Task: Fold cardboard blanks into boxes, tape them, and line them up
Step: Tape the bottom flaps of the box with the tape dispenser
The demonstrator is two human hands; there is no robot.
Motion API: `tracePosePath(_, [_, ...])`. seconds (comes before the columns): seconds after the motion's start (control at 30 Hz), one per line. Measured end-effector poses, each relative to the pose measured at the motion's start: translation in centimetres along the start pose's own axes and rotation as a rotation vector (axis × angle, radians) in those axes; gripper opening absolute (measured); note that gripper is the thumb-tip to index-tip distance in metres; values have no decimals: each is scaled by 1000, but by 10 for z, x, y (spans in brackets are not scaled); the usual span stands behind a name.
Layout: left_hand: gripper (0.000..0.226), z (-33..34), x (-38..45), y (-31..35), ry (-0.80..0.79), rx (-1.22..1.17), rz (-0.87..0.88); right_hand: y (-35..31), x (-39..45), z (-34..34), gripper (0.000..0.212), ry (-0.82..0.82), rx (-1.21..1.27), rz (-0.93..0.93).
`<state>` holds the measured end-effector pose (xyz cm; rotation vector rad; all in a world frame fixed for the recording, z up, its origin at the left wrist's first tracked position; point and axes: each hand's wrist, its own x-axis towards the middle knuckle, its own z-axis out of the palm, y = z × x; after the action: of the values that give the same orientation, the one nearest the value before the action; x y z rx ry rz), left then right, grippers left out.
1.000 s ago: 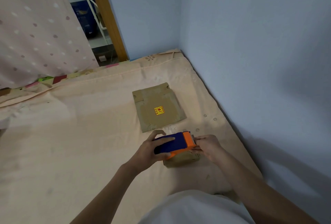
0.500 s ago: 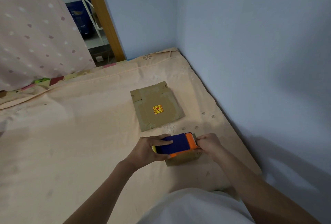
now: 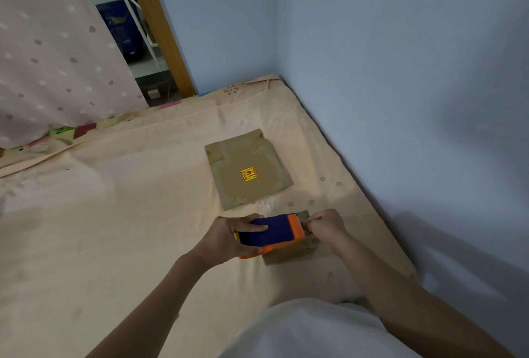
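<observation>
Our left hand [image 3: 229, 236] grips the blue-and-orange tape dispenser [image 3: 274, 233] over a small brown box [image 3: 294, 251] on the bed [image 3: 114, 228]; our right hand [image 3: 326, 227] pinches at its orange end. A flat blank [image 3: 247, 168] with a yellow sticker lies just beyond.

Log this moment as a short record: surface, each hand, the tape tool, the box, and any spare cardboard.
surface: peach bedsheet
left hand: grips tape dispenser
right hand: pinches at the dispenser's orange end
tape dispenser: blue and orange, on top of small box
small box: cardboard, under both hands
flat blank: lies beyond, yellow sticker up
</observation>
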<state>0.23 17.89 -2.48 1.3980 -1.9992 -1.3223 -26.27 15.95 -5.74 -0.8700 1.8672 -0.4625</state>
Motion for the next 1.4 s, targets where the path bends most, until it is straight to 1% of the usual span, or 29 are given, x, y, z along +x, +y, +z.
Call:
tracePosePath(0.17, [51, 0, -2, -1, -12, 4, -13, 4, 6, -2, 4, 3, 32, 25])
tracePosePath(0.27, [52, -3, -6, -6, -6, 3, -35, 5, 6, -3, 3, 1, 119, 59])
tracePosePath(0.37, [51, -10, -7, -9, -12, 40, -22, 5, 7, -1, 5, -24, 183, 59])
tracePosePath(0.57, [50, -7, -6, -11, -26, 44, -22, 10, 12, 1, 6, 6, 224, 80])
tracePosePath(0.63, [50, -9, -9, -16, -29, 57, -28, 13, 13, -5, 8, 8, 286, 85])
tracePosePath(0.73, [51, -16, -14, -23, -43, 101, -57, 14, 13, -8, 13, -14, 316, 53])
tracePosePath(0.9, [52, -15, -13, -26, -42, 142, -79, 11, 11, -9, 10, 15, 262, 41])
tracePosePath(0.97, [52, -14, -13, -25, -41, 161, -65, 8, 9, -11, 7, 49, 191, 22])
tracePosePath(1.1, [52, -13, -12, -19, -48, 225, -17, 0, 5, -19, 9, 86, -18, -28])
tracePosePath(1.27, [52, -12, -8, -12, -72, 316, 37, 2, 8, -18, 16, 127, -185, -67])
tracePosePath(1.4, [52, -9, -5, -10, -78, 356, 44, 7, 11, -13, 11, 165, -247, -90])
